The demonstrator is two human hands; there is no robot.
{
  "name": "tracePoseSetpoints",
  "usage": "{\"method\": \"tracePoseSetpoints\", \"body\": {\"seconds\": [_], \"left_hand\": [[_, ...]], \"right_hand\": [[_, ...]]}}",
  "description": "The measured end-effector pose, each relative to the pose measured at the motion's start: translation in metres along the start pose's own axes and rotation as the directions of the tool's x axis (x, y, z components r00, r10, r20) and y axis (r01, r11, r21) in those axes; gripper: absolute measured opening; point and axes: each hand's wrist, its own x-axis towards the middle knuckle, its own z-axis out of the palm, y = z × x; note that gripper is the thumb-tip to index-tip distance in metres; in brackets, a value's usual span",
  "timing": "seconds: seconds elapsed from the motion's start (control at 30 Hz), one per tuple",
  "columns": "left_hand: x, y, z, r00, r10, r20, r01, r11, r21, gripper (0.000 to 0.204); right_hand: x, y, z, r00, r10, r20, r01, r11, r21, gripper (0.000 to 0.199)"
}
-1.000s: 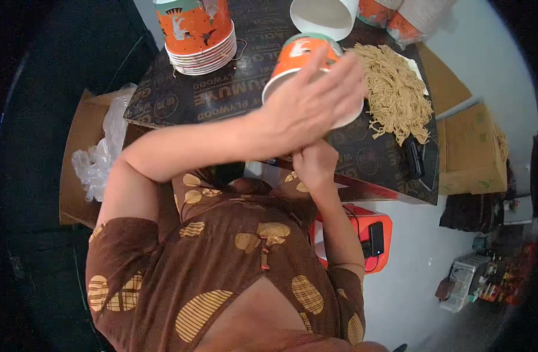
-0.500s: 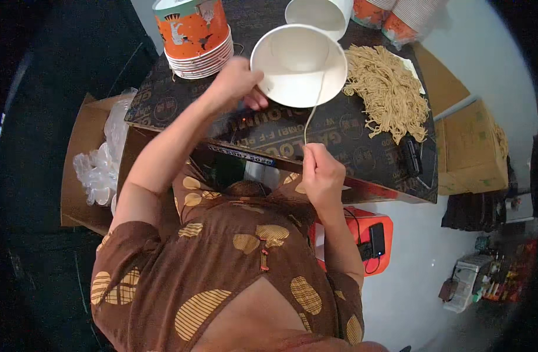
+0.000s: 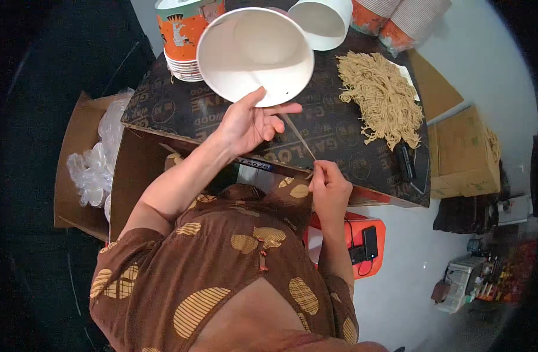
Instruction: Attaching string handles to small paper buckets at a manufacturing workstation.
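A white-lined paper bucket (image 3: 283, 79) is tipped so that its open mouth faces me, with a small dark spot near its lower rim. My left hand (image 3: 251, 126) is turned palm up under that rim; its thumb lies over the edge and its fingers reach below, gripping the bucket. From beneath the bucket a thin tan cord (image 3: 301, 136) runs taut to my right hand (image 3: 331, 183), pinched between thumb and fingertips at the table's front edge. The bucket's outer side and the cord's far end are hidden.
A stack of orange printed buckets (image 3: 181, 41) stands far left, and another white bucket (image 3: 320, 24) lies on its side. Right of them are a heap of tan cords (image 3: 380, 97) and a black tool (image 3: 406, 161). Cardboard boxes (image 3: 465, 155) flank the dark table (image 3: 181, 108).
The bucket has come nearer and to the left. My left hand has turned palm up under its rim. My right hand has moved slightly down and right, and the cord now slants.
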Motion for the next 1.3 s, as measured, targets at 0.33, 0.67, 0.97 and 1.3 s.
{"method": "tracePoseSetpoints", "body": {"seconds": [0.33, 0.67, 0.97, 1.3], "left_hand": [[-0.03, -0.022, 0.003, 0.991, -0.11, -0.081, 0.119, 0.987, 0.107, 0.046], [-0.036, -0.023, 0.005, 0.98, 0.002, -0.201, 0.041, 0.977, 0.209, 0.043], [-0.039, -0.02, 0.006, 0.974, -0.189, -0.125, 0.181, 0.981, -0.07, 0.038], [-0.046, -0.017, 0.024, 0.942, -0.308, -0.131, 0.251, 0.909, -0.332, 0.029]], "right_hand": [[0.04, -0.007, -0.014, 0.891, 0.417, -0.177, -0.037, 0.457, 0.889, 0.014], [0.052, -0.016, -0.012, 0.971, 0.191, 0.145, -0.169, 0.115, 0.979, 0.019], [0.047, -0.052, -0.005, 0.974, 0.211, 0.086, -0.2, 0.612, 0.765, 0.006], [0.038, -0.073, 0.002, 1.0, 0.003, -0.023, 0.009, 0.846, 0.534, 0.002]]}}
